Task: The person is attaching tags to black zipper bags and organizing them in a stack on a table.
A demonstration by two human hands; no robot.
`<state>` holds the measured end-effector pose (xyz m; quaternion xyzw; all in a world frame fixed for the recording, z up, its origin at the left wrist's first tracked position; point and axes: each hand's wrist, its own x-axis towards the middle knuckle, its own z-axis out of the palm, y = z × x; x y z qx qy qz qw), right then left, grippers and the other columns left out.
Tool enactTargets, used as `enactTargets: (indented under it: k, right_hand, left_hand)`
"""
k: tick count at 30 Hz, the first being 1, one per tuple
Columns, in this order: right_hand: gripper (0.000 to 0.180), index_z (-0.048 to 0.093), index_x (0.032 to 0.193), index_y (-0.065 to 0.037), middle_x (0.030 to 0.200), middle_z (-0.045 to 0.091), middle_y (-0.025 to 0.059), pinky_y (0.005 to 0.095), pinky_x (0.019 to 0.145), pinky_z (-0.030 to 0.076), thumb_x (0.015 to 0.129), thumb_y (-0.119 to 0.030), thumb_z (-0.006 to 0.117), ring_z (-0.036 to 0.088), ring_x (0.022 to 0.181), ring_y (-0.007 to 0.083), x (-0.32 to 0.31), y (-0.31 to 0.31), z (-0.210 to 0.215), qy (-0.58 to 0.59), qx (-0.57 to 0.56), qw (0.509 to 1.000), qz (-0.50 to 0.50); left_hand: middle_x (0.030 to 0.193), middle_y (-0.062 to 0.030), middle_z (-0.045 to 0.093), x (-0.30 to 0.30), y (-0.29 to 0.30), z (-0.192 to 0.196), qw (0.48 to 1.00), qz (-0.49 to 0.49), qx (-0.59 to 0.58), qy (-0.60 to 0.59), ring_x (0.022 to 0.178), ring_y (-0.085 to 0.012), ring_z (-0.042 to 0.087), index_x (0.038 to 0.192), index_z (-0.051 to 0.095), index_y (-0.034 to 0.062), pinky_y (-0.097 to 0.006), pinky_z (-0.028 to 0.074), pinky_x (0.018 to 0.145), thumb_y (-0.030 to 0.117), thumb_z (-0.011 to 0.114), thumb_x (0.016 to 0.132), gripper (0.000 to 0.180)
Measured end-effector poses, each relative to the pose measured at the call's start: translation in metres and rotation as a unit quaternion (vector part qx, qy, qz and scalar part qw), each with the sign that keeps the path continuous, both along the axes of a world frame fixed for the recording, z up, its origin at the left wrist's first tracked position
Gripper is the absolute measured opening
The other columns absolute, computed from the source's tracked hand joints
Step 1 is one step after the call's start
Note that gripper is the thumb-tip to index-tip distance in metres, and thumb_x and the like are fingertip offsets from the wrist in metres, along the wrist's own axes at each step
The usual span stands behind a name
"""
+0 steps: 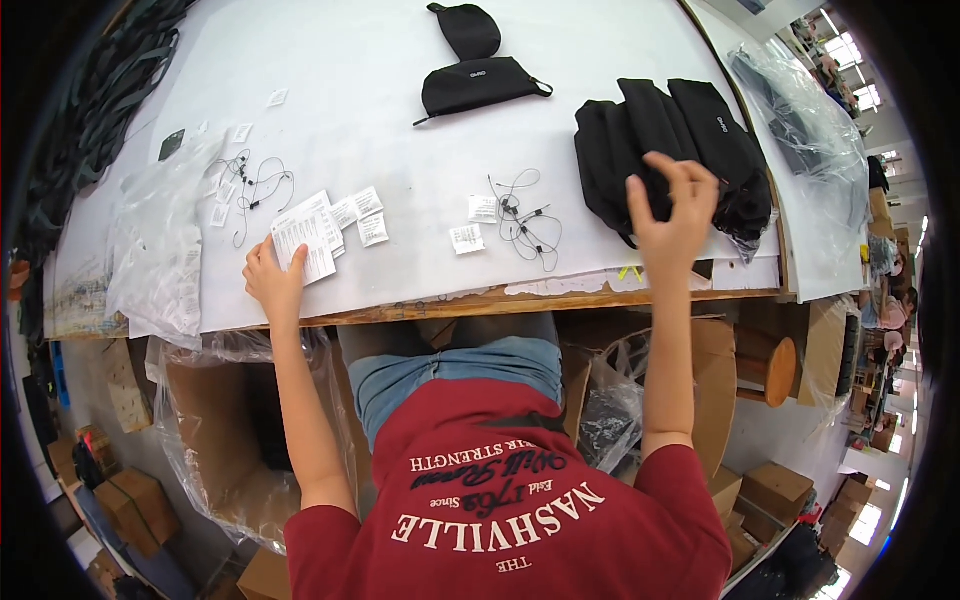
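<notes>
Plastic [612,408] in box [714,375], pouches [652,125] on table [390,120]

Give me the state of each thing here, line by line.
Left hand: touching the white cards; grip unclear
Right hand: open, fingers spread
White cards: stacked, slightly fanned
Black pouches at right: bunched together
Two far pouches: lying apart from those
Thin black cords: loose, looped
Small white squares: scattered
Clear plastic at left: crumpled
Left carton: open
</notes>
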<state>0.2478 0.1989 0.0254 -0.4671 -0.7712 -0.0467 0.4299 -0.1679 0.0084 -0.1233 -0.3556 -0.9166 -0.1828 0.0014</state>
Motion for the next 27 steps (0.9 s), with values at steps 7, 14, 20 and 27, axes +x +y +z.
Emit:
enactTargets:
  k: [7, 14, 20, 27]
  right_hand:
    - [0.009, 0.063, 0.089, -0.012, 0.083, 0.057, 0.0061, 0.0369, 0.063, 0.047, 0.081, -0.014, 0.064, 0.061, 0.072, 0.0267, -0.042, -0.018, -0.083, -0.092, -0.312, 0.943, 0.068]
    - [0.012, 0.061, 0.087, -0.010, 0.077, 0.058, 0.0059, 0.0365, 0.063, 0.046, 0.081, -0.019, 0.067, 0.059, 0.070, 0.0270, -0.034, 0.018, -0.116, -0.092, -0.337, 0.937, -0.006]
    - [0.007, 0.056, 0.091, -0.007, 0.092, 0.064, 0.0067, 0.0323, 0.064, 0.048, 0.087, -0.012, 0.059, 0.062, 0.070, 0.0209, -0.038, 0.023, -0.099, -0.042, -0.376, 0.922, 0.082]
    - [0.007, 0.044, 0.094, -0.005, 0.081, 0.057, 0.0077, 0.0208, 0.058, 0.039, 0.094, -0.004, 0.051, 0.049, 0.064, 0.0090, -0.051, 0.014, -0.022, 0.460, -0.435, 0.678, 0.374]
  left_hand:
    - [0.094, -0.0093, 0.057, 0.011, 0.006, 0.021, 0.988, 0.023, 0.146, -0.044, 0.089, -0.0249, 0.055, 0.100, 0.052, 0.0043, -0.038, 0.044, 0.080, 0.027, 0.074, 0.077, 0.039]
    - [0.091, -0.0058, 0.060, 0.025, -0.015, 0.056, 0.833, 0.014, 0.318, -0.452, 0.079, -0.0096, 0.058, 0.096, 0.047, 0.0052, -0.024, 0.048, 0.065, 0.013, 0.065, 0.089, 0.021]
    - [0.103, -0.0083, 0.061, 0.080, -0.021, 0.089, 0.742, -0.047, 0.351, -0.569, 0.091, -0.0134, 0.061, 0.101, 0.047, 0.0053, -0.026, 0.051, 0.073, 0.003, 0.064, 0.086, 0.022]
    - [0.115, -0.0130, 0.059, 0.116, -0.023, 0.093, 0.656, -0.021, 0.286, -0.698, 0.107, -0.0226, 0.057, 0.127, 0.045, -0.0016, -0.035, 0.045, 0.091, 0.000, 0.057, 0.082, 0.046]
